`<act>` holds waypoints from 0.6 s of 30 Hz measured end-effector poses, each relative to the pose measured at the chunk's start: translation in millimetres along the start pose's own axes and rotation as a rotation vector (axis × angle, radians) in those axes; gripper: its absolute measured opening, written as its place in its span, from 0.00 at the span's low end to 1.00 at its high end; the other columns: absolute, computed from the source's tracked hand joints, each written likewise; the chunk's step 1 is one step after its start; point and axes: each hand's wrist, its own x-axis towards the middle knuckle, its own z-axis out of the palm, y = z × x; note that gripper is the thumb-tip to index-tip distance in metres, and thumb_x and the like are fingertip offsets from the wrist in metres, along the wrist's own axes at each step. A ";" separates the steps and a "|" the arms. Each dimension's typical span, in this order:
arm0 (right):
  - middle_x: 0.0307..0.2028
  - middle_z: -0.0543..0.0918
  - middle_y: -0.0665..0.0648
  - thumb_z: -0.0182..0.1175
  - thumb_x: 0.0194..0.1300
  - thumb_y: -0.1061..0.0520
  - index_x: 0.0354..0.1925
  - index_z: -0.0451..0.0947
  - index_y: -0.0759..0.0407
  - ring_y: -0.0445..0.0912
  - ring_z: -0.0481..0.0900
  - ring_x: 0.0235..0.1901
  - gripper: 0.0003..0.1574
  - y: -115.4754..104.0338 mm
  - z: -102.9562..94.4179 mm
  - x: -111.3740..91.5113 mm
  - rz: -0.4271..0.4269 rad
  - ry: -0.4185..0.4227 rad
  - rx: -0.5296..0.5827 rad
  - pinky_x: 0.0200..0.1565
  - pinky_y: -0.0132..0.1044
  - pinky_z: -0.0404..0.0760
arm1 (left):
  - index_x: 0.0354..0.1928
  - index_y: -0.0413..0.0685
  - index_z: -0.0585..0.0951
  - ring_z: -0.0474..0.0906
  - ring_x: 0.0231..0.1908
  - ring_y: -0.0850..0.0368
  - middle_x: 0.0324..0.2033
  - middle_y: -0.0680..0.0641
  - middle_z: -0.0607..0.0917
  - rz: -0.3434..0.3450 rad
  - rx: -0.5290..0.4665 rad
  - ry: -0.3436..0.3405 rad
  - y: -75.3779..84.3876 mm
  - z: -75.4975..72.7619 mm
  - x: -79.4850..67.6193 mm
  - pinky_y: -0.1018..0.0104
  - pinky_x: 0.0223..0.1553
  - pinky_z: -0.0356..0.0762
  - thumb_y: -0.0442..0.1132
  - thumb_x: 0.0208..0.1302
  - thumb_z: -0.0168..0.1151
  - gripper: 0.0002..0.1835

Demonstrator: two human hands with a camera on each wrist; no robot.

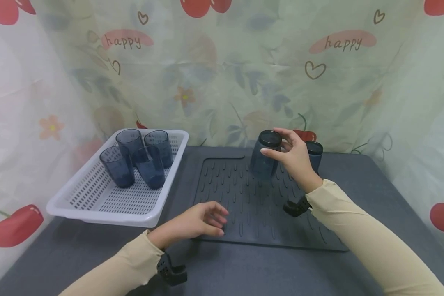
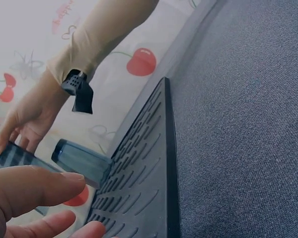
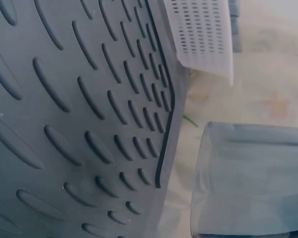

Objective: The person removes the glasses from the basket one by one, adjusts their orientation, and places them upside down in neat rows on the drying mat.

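Note:
My right hand grips a dark blue drinking glass near its base, thumb on the near side and fingers behind. The glass is upside down over the back of the black drying mat; its clear mouth end fills the lower right of the right wrist view. A second upside-down glass stands on the mat behind the right hand, partly covered by it. My left hand hovers by the mat's front left corner with fingers loosely bent and nothing in them.
To the left, a white perforated basket holds several blue glasses, mouths up, some leaning. A dark grey cloth covers the table. Behind and at the sides hangs a patterned curtain.

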 end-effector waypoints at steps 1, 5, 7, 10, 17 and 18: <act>0.66 0.69 0.55 0.71 0.56 0.56 0.68 0.65 0.53 0.46 0.75 0.59 0.43 1.1 0.6 1.9 -0.001 0.005 0.003 0.49 0.30 0.80 | 0.59 0.35 0.72 0.80 0.51 0.41 0.49 0.39 0.80 0.000 -0.002 -0.002 -0.1 -0.1 0.0 0.60 0.48 0.81 0.33 0.58 0.68 0.27; 0.67 0.69 0.55 0.71 0.56 0.56 0.68 0.64 0.52 0.48 0.74 0.61 0.44 5.9 2.7 9.1 0.012 0.026 0.006 0.53 0.36 0.79 | 0.59 0.34 0.71 0.80 0.52 0.41 0.50 0.37 0.80 -0.001 -0.011 -0.011 -0.2 -0.6 -0.3 0.60 0.48 0.81 0.32 0.58 0.68 0.27; 0.67 0.69 0.54 0.71 0.56 0.56 0.67 0.65 0.51 0.48 0.73 0.62 0.43 8.4 4.1 12.7 0.024 0.037 0.014 0.55 0.40 0.78 | 0.59 0.34 0.71 0.79 0.52 0.41 0.50 0.37 0.80 -0.002 -0.014 -0.015 -0.1 -1.2 -0.5 0.60 0.48 0.81 0.32 0.59 0.68 0.27; 0.67 0.68 0.54 0.71 0.56 0.57 0.68 0.64 0.51 0.48 0.70 0.65 0.44 13.8 5.7 16.9 0.037 0.053 0.018 0.58 0.45 0.76 | 0.59 0.35 0.71 0.79 0.52 0.41 0.50 0.37 0.79 -0.005 -0.012 -0.016 0.3 -1.9 -0.4 0.60 0.49 0.81 0.33 0.59 0.68 0.27; 0.67 0.68 0.55 0.71 0.56 0.59 0.69 0.63 0.52 0.49 0.70 0.66 0.46 33.7 11.1 21.6 0.050 0.085 0.031 0.60 0.47 0.74 | 0.59 0.35 0.72 0.79 0.52 0.41 0.50 0.37 0.79 -0.001 -0.008 -0.015 0.6 -1.9 -0.1 0.60 0.49 0.81 0.33 0.59 0.68 0.27; 0.67 0.69 0.55 0.71 0.56 0.59 0.68 0.63 0.52 0.49 0.70 0.65 0.45 36.7 12.1 22.1 0.053 0.092 0.028 0.60 0.47 0.75 | 0.59 0.35 0.71 0.79 0.52 0.42 0.50 0.37 0.79 -0.002 -0.009 -0.015 0.6 -1.9 0.0 0.60 0.49 0.81 0.33 0.59 0.68 0.27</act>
